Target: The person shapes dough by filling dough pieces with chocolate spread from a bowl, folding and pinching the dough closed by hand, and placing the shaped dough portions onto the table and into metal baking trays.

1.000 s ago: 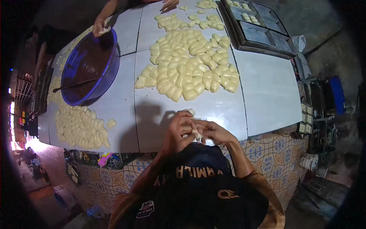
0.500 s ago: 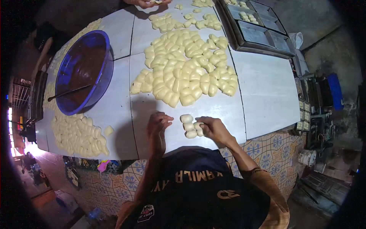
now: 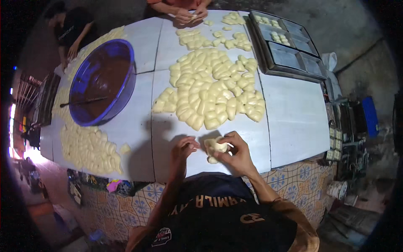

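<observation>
My right hand [image 3: 237, 152] grips a small cluster of pale dough balls [image 3: 217, 145] between thumb and fingers, close over the near part of the table. The lower dough balls of the cluster are partly hidden by the hand and by each other. To the left of them, and apart from them, my left hand [image 3: 184, 150] has its fingers curled together; whatever it may hold is not visible. Beyond both hands spreads a large patch of smooth dough pieces [image 3: 205, 88], packed side by side on the white table [image 3: 294, 113].
A blue basin [image 3: 133, 67] of brown filling, with a dark-handled tool [image 3: 84, 102], stands left. More dough pieces [image 3: 90, 149] lie near it. Metal trays [image 3: 289, 63], some holding dough balls, sit far right. Another person's hands [image 3: 191, 16] work dough opposite; a second person [image 3: 75, 31] is far left.
The dough balls lay in two rows on the table under my right fingers; now my right hand has them gripped and tilted up. My left hand has shifted slightly right. The view has tilted upward.
</observation>
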A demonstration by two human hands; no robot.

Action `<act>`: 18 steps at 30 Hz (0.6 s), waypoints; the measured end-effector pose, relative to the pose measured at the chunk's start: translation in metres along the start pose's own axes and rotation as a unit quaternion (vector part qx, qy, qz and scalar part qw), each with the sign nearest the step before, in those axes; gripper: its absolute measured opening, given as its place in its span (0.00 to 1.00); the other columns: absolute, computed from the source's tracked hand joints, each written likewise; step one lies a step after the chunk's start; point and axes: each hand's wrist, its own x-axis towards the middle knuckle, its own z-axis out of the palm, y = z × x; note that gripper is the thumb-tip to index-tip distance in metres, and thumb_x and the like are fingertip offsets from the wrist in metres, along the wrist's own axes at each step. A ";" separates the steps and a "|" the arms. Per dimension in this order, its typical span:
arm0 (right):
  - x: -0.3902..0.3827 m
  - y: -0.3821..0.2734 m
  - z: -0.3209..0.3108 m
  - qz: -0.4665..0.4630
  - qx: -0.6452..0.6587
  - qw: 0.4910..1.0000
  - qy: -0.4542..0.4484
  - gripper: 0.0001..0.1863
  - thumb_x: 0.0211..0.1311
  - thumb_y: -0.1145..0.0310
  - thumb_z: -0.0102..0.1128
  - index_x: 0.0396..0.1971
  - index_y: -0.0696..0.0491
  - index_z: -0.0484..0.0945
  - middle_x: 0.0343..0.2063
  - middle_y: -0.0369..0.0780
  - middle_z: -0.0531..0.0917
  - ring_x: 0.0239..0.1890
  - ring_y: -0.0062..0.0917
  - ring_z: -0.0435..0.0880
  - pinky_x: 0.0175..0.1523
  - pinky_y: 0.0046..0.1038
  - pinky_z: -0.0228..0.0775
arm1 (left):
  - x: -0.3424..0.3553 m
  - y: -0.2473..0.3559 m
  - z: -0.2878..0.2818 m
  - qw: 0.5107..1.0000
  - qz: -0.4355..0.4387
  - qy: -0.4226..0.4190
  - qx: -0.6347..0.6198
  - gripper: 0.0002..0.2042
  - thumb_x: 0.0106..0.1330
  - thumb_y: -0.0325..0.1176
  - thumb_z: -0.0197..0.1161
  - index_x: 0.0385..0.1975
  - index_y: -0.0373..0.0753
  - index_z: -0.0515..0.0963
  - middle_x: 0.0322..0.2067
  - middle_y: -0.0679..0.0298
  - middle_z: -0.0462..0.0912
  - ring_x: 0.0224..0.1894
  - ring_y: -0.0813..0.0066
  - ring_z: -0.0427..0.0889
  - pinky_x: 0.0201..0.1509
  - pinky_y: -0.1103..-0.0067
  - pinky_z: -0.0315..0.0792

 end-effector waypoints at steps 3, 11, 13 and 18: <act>0.005 -0.038 0.012 -0.003 0.184 0.983 -0.025 0.19 0.52 0.80 0.65 0.46 0.60 0.78 0.52 0.41 0.66 0.48 0.25 0.76 0.52 0.23 0.74 | -0.010 0.007 0.018 0.996 0.016 -0.053 -0.067 0.24 0.65 0.40 0.58 0.57 0.30 0.68 0.44 0.59 0.78 0.48 0.75 0.75 0.55 0.79 0.67; 0.050 -0.046 0.047 -0.058 0.092 0.994 0.010 0.14 0.66 0.68 0.49 0.45 0.57 0.79 0.48 0.44 0.71 0.51 0.29 0.70 0.54 0.28 0.66 | -0.008 0.045 0.021 0.994 0.029 0.098 0.041 0.10 0.60 0.25 0.62 0.39 0.27 0.79 0.32 0.62 0.82 0.34 0.81 0.78 0.40 0.85 0.70; 0.056 -0.054 0.061 -0.178 0.069 0.980 -0.061 0.18 0.67 0.59 0.48 0.46 0.56 0.78 0.54 0.44 0.66 0.57 0.33 0.67 0.60 0.33 0.61 | -0.003 0.038 0.009 0.991 0.010 0.015 -0.129 0.08 0.61 0.24 0.60 0.38 0.30 0.79 0.32 0.62 0.82 0.34 0.80 0.78 0.40 0.84 0.70; 0.073 -0.042 0.087 -0.071 0.239 0.952 -0.180 0.39 0.53 0.45 0.64 0.58 0.55 0.63 0.54 0.42 0.66 0.58 0.31 0.65 0.62 0.36 0.58 | 0.008 0.013 -0.013 0.856 -0.079 -0.095 -0.502 0.40 0.60 0.64 0.54 0.60 0.33 0.63 0.54 0.57 0.72 0.56 0.64 0.71 0.61 0.68 0.64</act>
